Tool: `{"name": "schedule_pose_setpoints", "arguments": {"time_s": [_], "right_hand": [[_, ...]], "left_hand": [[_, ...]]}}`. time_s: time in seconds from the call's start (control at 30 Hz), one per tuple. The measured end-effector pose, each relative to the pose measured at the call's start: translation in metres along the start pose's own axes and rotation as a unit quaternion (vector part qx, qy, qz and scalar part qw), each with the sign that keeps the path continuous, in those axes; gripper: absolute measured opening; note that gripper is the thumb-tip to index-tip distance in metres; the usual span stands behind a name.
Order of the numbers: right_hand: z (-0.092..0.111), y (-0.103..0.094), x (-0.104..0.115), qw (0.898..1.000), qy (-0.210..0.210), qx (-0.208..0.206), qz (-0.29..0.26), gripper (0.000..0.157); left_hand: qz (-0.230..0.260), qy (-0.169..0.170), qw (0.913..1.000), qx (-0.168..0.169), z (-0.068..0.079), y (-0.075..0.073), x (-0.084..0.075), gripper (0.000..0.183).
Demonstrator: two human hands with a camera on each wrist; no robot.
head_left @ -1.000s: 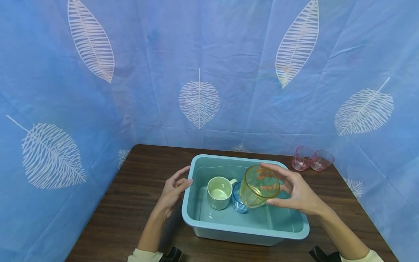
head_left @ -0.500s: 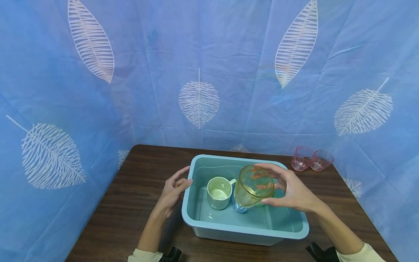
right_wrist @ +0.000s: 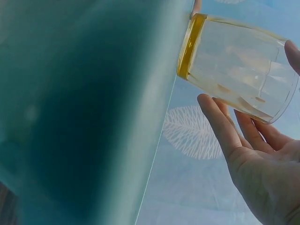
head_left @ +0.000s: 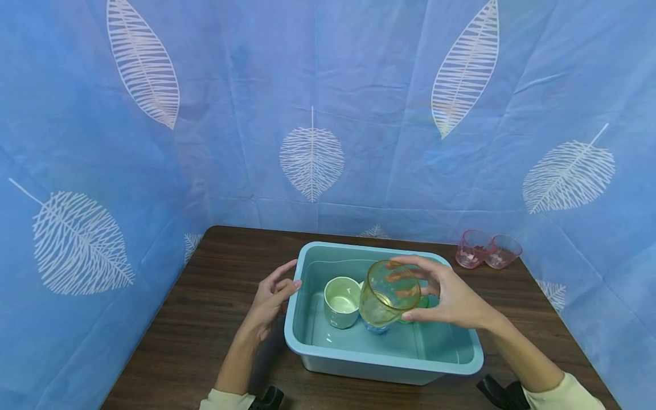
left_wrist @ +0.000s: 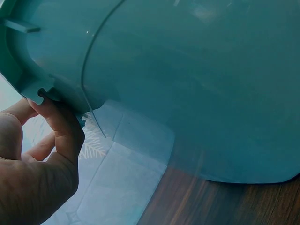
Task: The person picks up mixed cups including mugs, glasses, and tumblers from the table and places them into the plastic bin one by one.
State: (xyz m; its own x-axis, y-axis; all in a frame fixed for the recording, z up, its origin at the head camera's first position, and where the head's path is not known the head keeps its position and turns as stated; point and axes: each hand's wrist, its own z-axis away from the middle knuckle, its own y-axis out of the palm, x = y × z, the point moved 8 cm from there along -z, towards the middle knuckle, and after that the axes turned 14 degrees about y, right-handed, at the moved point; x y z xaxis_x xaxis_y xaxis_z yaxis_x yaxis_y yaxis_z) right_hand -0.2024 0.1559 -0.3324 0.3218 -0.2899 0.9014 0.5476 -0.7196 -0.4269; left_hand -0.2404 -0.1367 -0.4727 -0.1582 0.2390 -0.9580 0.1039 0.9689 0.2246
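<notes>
My right hand point(head_left: 443, 296) holds a clear yellow cup point(head_left: 386, 293) above the inside of the blue-green plastic basin point(head_left: 389, 367), thumb and fingers around it. The cup is tilted with its mouth toward me. In the right wrist view the same cup point(right_wrist: 234, 70) shows past the basin's wall. A pale green mug point(head_left: 342, 303) stands in the basin, its handle mostly behind the yellow cup. Beneath that cup a blue cup point(head_left: 376, 328) and a green item point(head_left: 424, 303) are partly hidden. My left hand point(head_left: 269, 302) grips the basin's left rim, with the thumb over it.
Two clear pink cups point(head_left: 472, 249) sit side by side, touching, at the back right of the dark wooden table point(head_left: 241, 267). A blue cloth point(head_left: 246, 142) with white leaf prints hangs around the back and sides.
My right hand has moved the yellow cup left, so it covers more of the blue cup and the mug's handle. Some of the green item shows now. The left hand stays put.
</notes>
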Motion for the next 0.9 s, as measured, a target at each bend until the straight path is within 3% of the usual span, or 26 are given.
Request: {"name": "schedule_pose_setpoints", "arguments": {"time_s": [0.63, 0.9], "right_hand": [[-0.018, 0.017, 0.0, 0.998, 0.034, 0.058, -0.002, 0.08], [-0.019, 0.016, 0.006, 0.998, 0.025, 0.064, 0.011, 0.086]], "left_hand": [[0.002, -0.011, 0.9999, -0.009, -0.002, -0.001, 0.0, 0.054], [0.001, -0.018, 0.9997, -0.015, -0.001, -0.002, 0.001, 0.054]]}}
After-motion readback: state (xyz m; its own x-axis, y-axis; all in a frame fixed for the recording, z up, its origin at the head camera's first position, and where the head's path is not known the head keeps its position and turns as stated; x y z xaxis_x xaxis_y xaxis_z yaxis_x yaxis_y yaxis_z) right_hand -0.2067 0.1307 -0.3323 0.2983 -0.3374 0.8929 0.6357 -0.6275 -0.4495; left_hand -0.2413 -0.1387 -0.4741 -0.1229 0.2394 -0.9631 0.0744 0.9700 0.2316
